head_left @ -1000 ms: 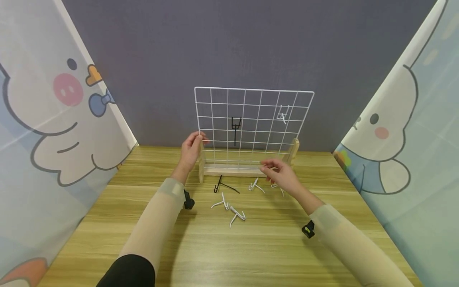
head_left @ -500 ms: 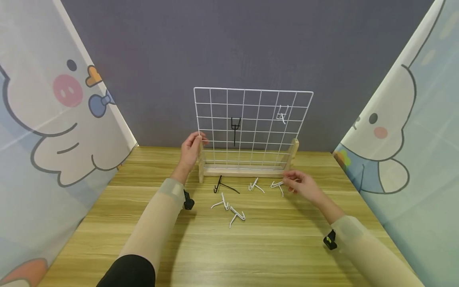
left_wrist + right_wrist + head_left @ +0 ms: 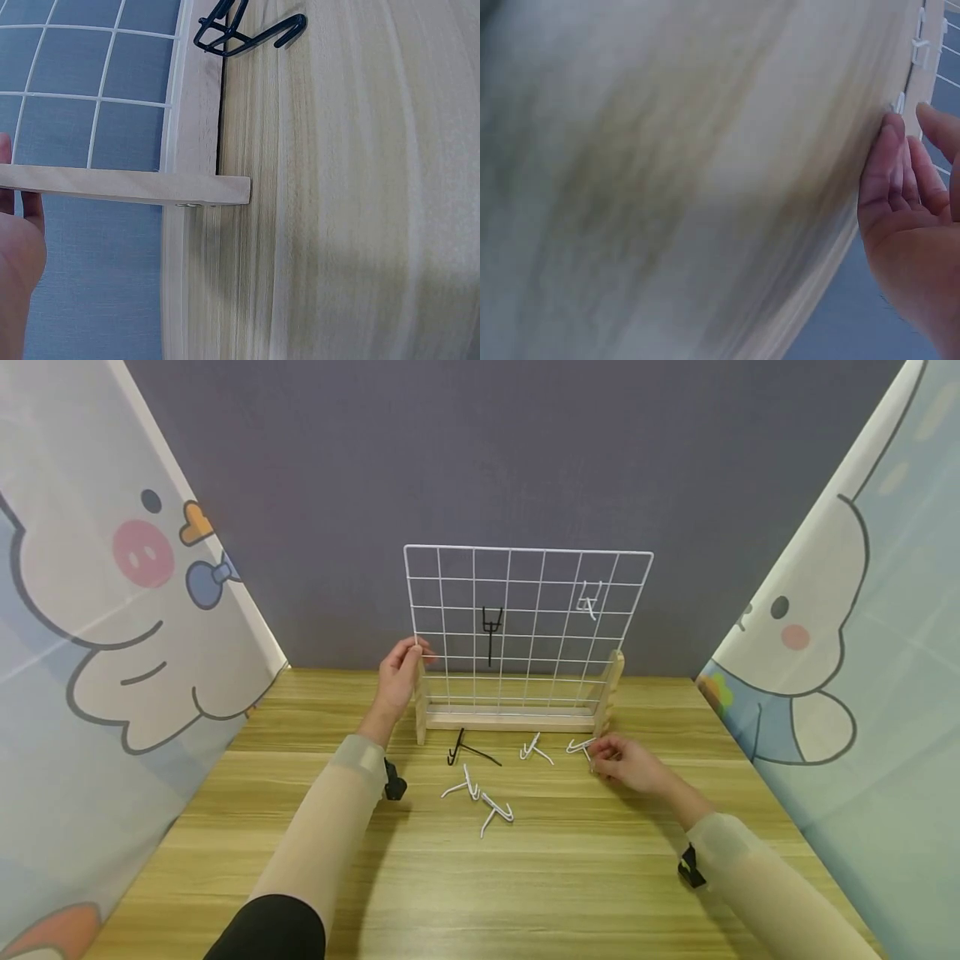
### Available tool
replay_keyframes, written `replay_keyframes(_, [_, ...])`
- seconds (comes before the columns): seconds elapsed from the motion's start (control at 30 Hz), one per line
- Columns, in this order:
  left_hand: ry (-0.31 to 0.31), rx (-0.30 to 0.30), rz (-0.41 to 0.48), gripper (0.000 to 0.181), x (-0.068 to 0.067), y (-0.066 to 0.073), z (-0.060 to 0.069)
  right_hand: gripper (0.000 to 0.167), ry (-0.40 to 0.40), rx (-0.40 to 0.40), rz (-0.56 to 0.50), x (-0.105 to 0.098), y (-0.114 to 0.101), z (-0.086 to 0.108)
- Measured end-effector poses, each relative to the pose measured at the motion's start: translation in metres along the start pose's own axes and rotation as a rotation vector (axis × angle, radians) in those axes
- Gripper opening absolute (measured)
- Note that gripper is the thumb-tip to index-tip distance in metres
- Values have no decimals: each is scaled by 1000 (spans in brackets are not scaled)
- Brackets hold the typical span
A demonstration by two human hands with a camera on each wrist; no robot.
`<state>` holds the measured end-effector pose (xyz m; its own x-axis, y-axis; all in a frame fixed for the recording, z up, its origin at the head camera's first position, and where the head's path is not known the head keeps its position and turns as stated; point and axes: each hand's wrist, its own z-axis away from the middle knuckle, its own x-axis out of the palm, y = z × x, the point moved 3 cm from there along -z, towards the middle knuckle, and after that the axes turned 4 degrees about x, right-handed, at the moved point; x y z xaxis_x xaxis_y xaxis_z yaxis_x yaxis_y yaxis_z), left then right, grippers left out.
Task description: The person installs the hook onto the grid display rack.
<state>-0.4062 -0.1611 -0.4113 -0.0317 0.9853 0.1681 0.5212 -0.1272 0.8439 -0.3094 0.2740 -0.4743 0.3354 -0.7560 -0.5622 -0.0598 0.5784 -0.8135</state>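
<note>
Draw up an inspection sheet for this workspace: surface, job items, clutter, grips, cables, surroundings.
Surface: wood-grain table, under the stand and loose hooks.
Job items: white wire grid in a wooden stand; hung on it, one black hook and one white hook. In front, a loose black hook and four loose white hooks.
Clutter: nothing seen.
Grips: left grip holds the top of the stand's left post; right grip is at the rightmost loose white hook, thumb apart from fingers; contact unclear.
Cables: nothing seen.
Surroundings: grey wall behind, cartoon-printed sheets either side.
</note>
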Motion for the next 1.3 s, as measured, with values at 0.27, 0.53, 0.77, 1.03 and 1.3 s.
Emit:
replay_keyframes(0.27, [2,-18,-9,25,0,1,-1,31,47,-38,110,3,5,-6])
replay_keyframes(0.53, [-11,-30,-26,29,2,1,2,31,45,-32,121,4,10,-3])
replay_keyframes(0.77, [-1,-17,-20,35,0,-2,0,27,41,-57,121,3,8,-5])
replay_keyframes(1.03, [0,5,6,33,0,1,0,27,17,-48,107,3,8,-4])
replay_keyframes(1.3, [-4,-9,-40,20,-1,0,1,25,22,-61,143,2,8,-5])
